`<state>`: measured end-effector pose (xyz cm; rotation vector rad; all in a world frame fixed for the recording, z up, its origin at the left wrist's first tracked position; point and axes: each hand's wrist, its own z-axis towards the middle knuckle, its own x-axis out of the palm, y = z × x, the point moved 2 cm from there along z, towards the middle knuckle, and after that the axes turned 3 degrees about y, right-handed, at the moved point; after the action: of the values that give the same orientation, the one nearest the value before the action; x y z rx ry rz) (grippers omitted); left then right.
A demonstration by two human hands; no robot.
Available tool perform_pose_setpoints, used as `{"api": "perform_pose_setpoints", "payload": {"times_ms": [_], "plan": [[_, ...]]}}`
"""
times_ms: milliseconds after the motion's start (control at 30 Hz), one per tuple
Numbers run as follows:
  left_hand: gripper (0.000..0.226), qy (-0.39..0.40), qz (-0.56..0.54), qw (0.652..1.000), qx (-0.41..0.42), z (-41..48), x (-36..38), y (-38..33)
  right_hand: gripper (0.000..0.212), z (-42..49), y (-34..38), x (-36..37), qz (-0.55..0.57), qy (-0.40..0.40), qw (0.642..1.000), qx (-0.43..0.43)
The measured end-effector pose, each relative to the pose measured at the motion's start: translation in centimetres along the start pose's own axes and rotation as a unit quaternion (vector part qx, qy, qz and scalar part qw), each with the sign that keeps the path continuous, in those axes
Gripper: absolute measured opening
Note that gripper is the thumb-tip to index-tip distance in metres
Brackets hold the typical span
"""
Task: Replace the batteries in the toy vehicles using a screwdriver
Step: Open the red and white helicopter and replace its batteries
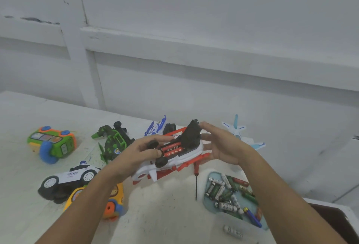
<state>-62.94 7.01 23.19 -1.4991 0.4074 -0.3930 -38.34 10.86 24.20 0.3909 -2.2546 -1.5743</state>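
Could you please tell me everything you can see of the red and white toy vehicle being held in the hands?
The red and white toy vehicle looks plastic and is held upside down above the table, black wheels up. Its black battery cover stands raised, baring two red batteries lying side by side in the bay. The left hand grips its wheeled end; the right hand touches the cover with straight fingers.

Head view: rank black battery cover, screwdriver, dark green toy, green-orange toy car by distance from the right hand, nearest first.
1. Black battery cover: touches the fingertips of the right hand, raised on the red-and-white toy.
2. Screwdriver: lying just below that hand.
3. Dark green toy: beyond the left hand.
4. Green-orange toy car: far left.
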Motion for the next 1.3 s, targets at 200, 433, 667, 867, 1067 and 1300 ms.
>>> {"api": "perform_pose_setpoints", "payload": {"times_ms": [200,433,667,867,1067,1300], "plan": [[0.044,0.05,0.054,0.997,-0.01,1.9,-1.1,-1.4,0.053,-0.7,0.0,0.0,0.044,0.094,0.994,-0.028],[0.042,-0.052,0.158,0.986,-0.027,3.3,-1.9,-2.8,0.037,-1.3,-1.5,0.2,0.093,-0.045,0.992,-0.079],[0.04,-0.388,0.102,0.915,0.045,2.7,2.8,-2.0,0.039,-2.1,-2.9,2.4,0.243,-0.153,0.952,-0.105],[0.046,-0.231,-0.058,0.971,-0.028,2.4,7.0,0.2,0.02,-2.3,-4.2,4.8,0.249,-0.184,0.943,-0.121],[0.056,-0.18,-0.056,0.98,-0.069,2.0,6.1,0.9,0.025,-2.4,-5.7,4.9,0.154,-0.128,0.971,-0.126],[0.06,-0.154,-0.074,0.983,-0.063,1.1,5.1,1.9,0.049,-2.3,-5.3,2.7,0.029,0.008,0.998,-0.057]]}}
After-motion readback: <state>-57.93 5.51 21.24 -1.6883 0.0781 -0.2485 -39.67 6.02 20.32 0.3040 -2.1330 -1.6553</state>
